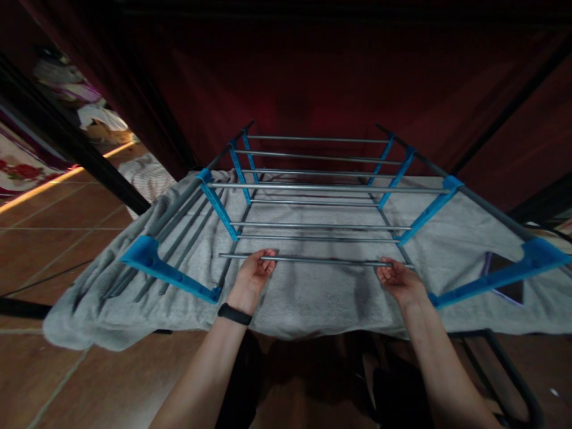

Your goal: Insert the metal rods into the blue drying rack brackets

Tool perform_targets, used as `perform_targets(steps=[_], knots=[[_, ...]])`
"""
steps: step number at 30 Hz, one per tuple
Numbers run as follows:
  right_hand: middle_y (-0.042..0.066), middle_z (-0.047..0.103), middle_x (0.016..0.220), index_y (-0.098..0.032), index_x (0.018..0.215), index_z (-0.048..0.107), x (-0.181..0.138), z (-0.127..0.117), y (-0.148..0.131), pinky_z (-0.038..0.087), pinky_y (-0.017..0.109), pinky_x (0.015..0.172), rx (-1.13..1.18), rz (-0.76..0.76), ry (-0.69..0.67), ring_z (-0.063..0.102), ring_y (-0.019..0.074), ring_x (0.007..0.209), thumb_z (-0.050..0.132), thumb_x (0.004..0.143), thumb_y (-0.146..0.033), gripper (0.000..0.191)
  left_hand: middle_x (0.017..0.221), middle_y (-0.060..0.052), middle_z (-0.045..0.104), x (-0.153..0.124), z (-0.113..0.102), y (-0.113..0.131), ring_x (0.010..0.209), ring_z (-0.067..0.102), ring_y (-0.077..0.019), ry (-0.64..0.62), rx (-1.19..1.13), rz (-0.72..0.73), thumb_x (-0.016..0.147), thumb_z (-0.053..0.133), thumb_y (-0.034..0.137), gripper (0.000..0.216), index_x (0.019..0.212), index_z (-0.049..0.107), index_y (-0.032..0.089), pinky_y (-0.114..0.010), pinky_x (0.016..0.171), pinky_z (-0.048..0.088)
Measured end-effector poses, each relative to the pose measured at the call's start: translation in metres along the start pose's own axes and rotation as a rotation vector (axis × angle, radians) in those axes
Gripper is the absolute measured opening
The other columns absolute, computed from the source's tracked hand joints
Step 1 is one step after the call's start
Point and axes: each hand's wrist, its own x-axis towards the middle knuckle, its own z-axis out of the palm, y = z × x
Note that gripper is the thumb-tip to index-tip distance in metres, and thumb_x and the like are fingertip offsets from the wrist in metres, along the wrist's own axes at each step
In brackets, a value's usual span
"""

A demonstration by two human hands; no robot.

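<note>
A loose grey metal rod (326, 261) lies level across both my hands, near the front of a rack frame. My left hand (257, 268), with a dark band on its wrist, grips the rod near its left end. Near the right end, the fingers of my right hand (397, 279) pinch the same rod. The rack joins grey tubes such as this crossbar (330, 187) with blue plastic brackets. One front blue bracket (167, 268) is left of my left hand, and another front bracket (496, 275) is right of my right hand.
Grey cloth (313, 298) covers the surface under the rack. Several spare rods (183, 235) lie on it at the left. A dark flat object (504, 277) rests behind the right front bracket. A dark red panel (286, 77) stands behind, and tiled floor (58, 250) shows at left.
</note>
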Motion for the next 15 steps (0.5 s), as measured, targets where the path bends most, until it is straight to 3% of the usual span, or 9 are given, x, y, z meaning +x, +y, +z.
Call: perform_targets(steps=[15], knots=[[-0.002,0.069,0.076,-0.019,0.088,0.061,0.000,0.001,0.005,0.062,0.022,0.063,-0.020,0.027,-0.031,0.068,0.0096,0.064,0.049,0.092,-0.004,0.021,0.073,-0.008,0.071,-0.005,0.006,-0.013,0.063,0.070,-0.0153,-0.071,0.051,-0.035,0.088,0.052,-0.002,0.019,0.083,0.064,0.013,-0.024,0.062,0.056]])
